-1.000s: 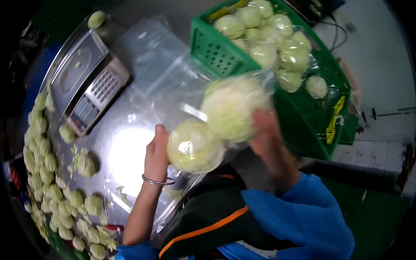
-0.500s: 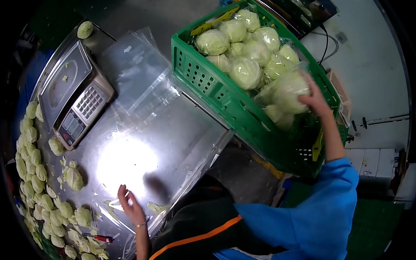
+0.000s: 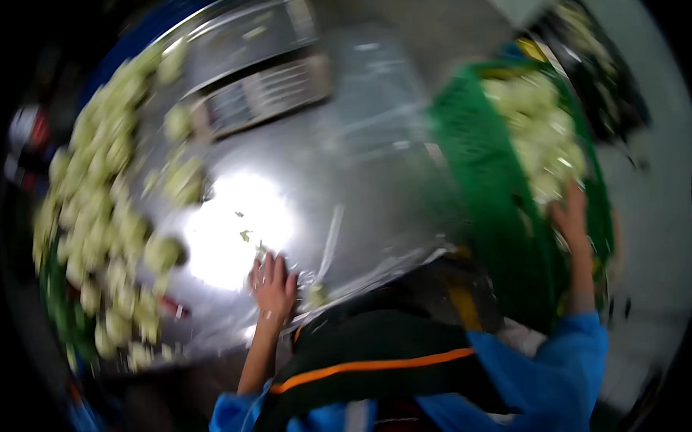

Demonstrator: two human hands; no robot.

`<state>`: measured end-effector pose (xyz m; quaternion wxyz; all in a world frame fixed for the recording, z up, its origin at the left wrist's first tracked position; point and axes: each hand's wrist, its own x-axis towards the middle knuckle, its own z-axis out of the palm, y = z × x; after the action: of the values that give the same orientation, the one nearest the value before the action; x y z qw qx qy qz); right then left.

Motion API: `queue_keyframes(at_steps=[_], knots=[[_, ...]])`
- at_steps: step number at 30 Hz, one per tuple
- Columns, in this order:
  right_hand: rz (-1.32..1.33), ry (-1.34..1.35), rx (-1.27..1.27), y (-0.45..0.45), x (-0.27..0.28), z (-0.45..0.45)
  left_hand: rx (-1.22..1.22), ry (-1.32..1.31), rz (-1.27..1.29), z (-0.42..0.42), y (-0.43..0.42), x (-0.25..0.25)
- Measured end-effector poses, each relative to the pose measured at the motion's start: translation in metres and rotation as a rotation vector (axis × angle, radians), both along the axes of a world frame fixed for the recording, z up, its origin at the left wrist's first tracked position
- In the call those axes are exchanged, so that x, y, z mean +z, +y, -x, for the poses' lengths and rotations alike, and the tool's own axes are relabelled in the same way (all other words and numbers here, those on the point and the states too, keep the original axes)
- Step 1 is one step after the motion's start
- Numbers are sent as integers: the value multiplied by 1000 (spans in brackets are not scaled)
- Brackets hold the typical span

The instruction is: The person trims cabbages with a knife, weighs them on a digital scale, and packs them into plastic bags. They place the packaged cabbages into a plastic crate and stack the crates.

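Observation:
My left hand (image 3: 274,287) lies palm down on the steel table (image 3: 368,185) near its front edge, fingers spread, beside small leaf scraps. Nothing is in it. Over at the right, my right hand (image 3: 571,214) reaches into the green crate (image 3: 473,158), at the near end of the bagged cabbages (image 3: 537,125). Its fingers look extended against the lowest cabbages, though motion blur hides whether they grip one.
A scale (image 3: 262,97) stands at the back of the table, with clear plastic bags (image 3: 376,85) to its right. Loose cabbages (image 3: 101,186) are heaped along the left side. A red-handled tool (image 3: 174,306) lies near the heap.
The two bagged cabbages once held between my hands have gone to the crate with my right hand. My left hand has come down flat onto the table. The view has turned toward the left.

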<state>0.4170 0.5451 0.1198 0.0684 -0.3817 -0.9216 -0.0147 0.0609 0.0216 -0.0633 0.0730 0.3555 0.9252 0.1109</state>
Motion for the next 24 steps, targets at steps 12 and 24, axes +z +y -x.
queue_keyframes(at_steps=[12, 24], knots=[[654, 468, 748, -298, -33, 346, 434, -402, -611, 42, -58, -7], [1191, 289, 901, -459, -91, 592, 406, -89, -321, 45, -209, 147]])
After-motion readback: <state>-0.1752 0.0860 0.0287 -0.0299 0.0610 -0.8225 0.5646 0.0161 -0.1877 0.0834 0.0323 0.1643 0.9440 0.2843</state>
